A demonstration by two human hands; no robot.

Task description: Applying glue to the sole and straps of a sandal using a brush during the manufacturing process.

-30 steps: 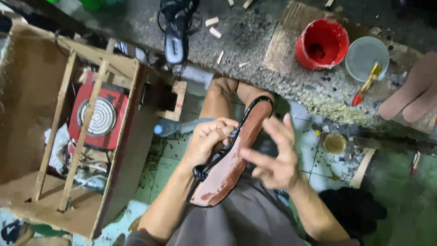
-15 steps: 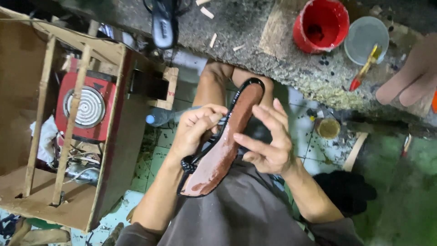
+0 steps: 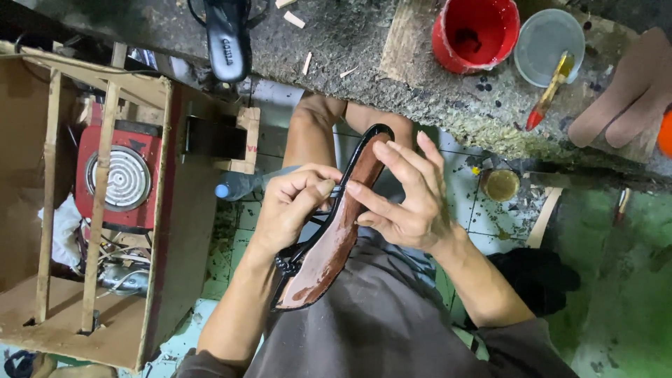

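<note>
Left hand was pinching the edge of the brown shoe sole over the lap, right hand gripping it from the other side w/ fingers spread. Sole looked already coated reddish-brown, black strap part on; edge work prob still left imo. Room's tight: table edge just above, wooden crate close on the left.

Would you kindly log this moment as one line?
left hand: pinching sole edge | right hand: gripping sole | sole: brown, black-rimmed, over lap | bench: red cup, brush
</note>
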